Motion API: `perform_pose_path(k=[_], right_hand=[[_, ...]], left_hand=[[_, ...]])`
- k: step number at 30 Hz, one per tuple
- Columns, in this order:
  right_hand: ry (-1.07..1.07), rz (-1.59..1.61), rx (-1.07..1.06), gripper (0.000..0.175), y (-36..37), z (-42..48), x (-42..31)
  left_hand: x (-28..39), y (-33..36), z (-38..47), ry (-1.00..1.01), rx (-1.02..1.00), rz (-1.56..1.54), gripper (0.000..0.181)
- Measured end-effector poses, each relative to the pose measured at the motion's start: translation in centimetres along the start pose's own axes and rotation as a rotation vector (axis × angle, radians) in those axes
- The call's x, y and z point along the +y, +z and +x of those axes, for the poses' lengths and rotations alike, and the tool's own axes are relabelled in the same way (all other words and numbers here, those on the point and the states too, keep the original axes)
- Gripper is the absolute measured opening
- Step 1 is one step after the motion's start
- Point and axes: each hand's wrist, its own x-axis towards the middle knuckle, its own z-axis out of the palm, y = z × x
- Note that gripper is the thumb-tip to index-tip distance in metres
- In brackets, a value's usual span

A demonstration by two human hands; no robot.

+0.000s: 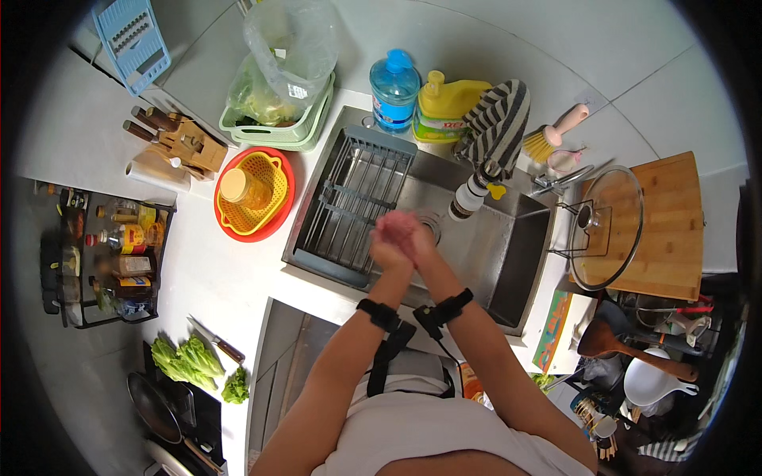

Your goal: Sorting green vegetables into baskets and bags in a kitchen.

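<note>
My left hand (pixel 388 254) and my right hand (pixel 421 241) are pressed together over the steel sink (pixel 476 256), beside its drain. Between them they hold a soft, pinkish-red lump (pixel 397 229); whether it is meat or cloth cannot be told. Just left of the hands, a grey-framed metal draining rack (pixel 357 199) spans the sink. The faucet's white spray head (pixel 467 201) points into the sink at the upper right of my hands. Both wrists wear black straps.
On the left counter stand a yellow basket (pixel 275 187) in a red basin, a knife block (pixel 193 146), a knife (pixel 227 350) and lettuce (pixel 189 362). Bottles (pixel 394 89) line the sink's back. A glass lid (pixel 622 238) and cutting board (pixel 673 226) stand at the right.
</note>
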Motion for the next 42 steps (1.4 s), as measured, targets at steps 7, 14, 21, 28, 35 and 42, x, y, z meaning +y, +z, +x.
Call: perform_pose_path(k=[7,14,21,28,35,42], right_hand=[[0.267,-0.011,0.533,0.032,-2.5,0.2,3.2],[-0.094,0.447,0.566,0.035,-4.0,-2.8,-3.5],[-0.193,0.266,0.500,0.031,-4.9,-2.9,-6.3],[-0.270,0.294,0.328,0.032,-4.0,-3.0,-5.7],[-0.080,0.307,0.269,0.031,-4.9,-5.2,0.8],[0.382,0.016,0.639,0.023,-5.1,-4.0,7.1]], left_hand=[[-0.3,-1.5,-0.6,-0.025,0.198,0.111,0.022],[-4.4,3.5,-3.5,-0.177,-0.022,0.162,0.028],[-6.7,5.6,-4.3,-0.110,-0.148,0.163,0.041],[-5.7,5.2,-3.6,-0.128,-0.177,0.102,0.040],[-3.4,-1.4,-3.8,-0.253,-0.009,0.164,0.036],[-0.7,-7.3,-1.9,-0.064,0.194,0.597,0.027]])
